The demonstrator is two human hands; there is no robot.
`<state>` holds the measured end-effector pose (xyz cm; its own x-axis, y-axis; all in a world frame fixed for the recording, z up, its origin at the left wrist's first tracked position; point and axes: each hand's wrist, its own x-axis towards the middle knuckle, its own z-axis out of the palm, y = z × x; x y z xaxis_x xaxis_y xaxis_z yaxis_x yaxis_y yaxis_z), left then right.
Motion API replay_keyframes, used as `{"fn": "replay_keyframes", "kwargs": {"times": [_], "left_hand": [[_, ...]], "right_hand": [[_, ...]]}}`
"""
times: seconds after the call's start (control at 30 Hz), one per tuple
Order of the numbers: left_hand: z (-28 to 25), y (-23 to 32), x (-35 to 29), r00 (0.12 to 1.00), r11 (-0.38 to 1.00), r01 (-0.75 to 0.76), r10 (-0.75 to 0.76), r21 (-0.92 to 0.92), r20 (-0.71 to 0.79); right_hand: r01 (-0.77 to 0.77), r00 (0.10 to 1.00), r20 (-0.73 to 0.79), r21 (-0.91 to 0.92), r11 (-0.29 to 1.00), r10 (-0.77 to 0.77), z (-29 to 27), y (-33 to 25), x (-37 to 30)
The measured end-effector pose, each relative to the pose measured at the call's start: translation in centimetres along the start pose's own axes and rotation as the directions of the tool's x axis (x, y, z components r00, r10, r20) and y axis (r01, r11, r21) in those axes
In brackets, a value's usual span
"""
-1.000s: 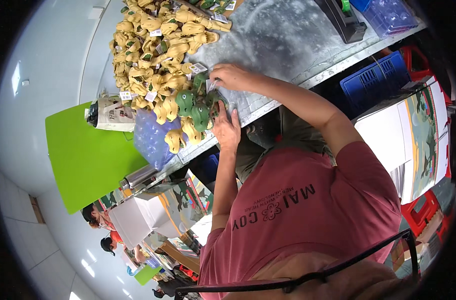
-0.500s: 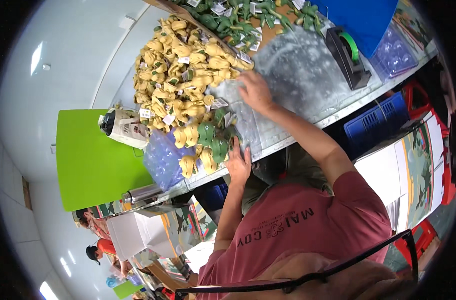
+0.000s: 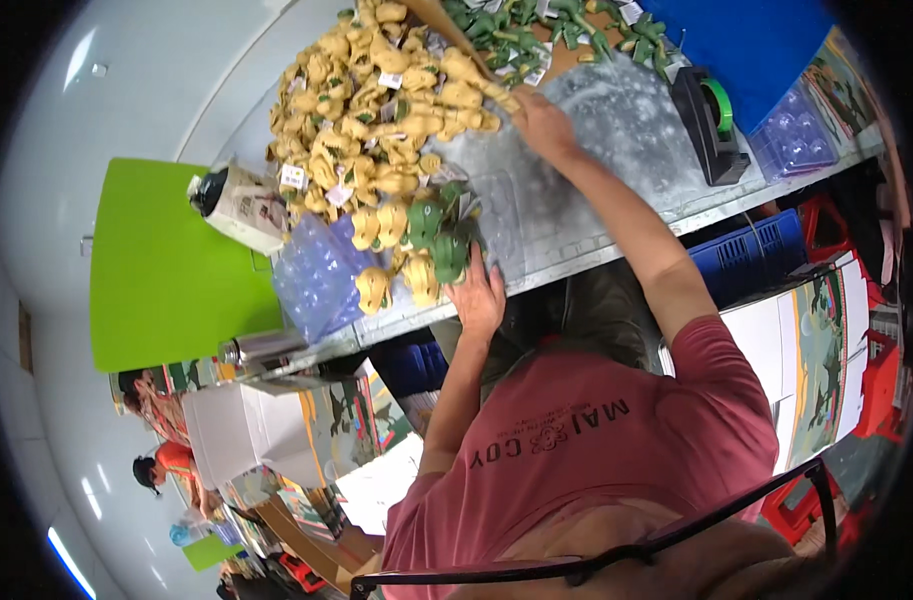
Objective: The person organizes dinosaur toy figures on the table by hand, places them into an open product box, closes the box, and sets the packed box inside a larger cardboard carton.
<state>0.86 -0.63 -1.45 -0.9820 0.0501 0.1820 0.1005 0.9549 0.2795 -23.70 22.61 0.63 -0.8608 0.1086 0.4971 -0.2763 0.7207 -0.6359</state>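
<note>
My left hand (image 3: pixel 479 300) lies at the table's near edge with its fingers stretched and thumb apart, touching a green toy dinosaur (image 3: pixel 450 258). This toy is one of a small group of green and yellow figures, with yellow ones (image 3: pixel 373 288) beside it. A clear plastic tray (image 3: pixel 498 215) shows next to the group. Farther forward, my right hand (image 3: pixel 546 128) has its fingers closed round the end of a yellow toy dinosaur (image 3: pixel 466 75) at the right side of a big yellow pile (image 3: pixel 361 110). Its fingertips are partly hidden.
Green toys (image 3: pixel 521 45) with paper tags lie behind a cardboard edge. A black tape dispenser (image 3: pixel 711 135) with green tape stands at right, near stacked clear trays (image 3: pixel 791 135). At left are bluish plastic trays (image 3: pixel 321 275), a wrapped bottle (image 3: pixel 241 208) and a metal flask (image 3: pixel 261 347).
My right hand has moved forward from the pile's lower right side onto a yellow toy. My left hand stays by the green toys. The whole view has shifted slightly.
</note>
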Motion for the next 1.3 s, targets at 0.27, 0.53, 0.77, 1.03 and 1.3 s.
{"fn": "replay_keyframes", "kwargs": {"times": [0.27,0.53,0.77,1.03,1.3], "left_hand": [[-0.2,0.3,0.0,1.0,1.0,-0.006,0.006,0.003,0.001],[-0.4,0.7,-0.3,0.999,1.0,-0.002,0.001,-0.021,-0.038],[-0.3,1.4,0.5,1.0,1.0,-0.003,0.003,-0.028,0.0],[-0.1,0.1,-0.4,0.99,0.999,-0.034,0.038,0.028,-0.137],[-1.3,0.7,-0.2,0.999,0.997,0.031,-0.03,-0.067,0.019]], "right_hand": [[0.029,0.948,-0.315,-0.09,0.996,-0.056,-0.5,2.4,5.5],[-0.098,0.979,0.143,-0.302,0.948,0.146,0.5,6.7,10.4],[-0.102,0.97,-0.23,-0.067,0.993,0.085,-1.4,10.3,9.0],[-0.524,0.797,0.027,0.527,0.669,0.603,-7.2,7.3,2.1],[-0.116,0.928,0.268,-0.451,0.885,0.258,-11.1,7.1,-1.3]]}}
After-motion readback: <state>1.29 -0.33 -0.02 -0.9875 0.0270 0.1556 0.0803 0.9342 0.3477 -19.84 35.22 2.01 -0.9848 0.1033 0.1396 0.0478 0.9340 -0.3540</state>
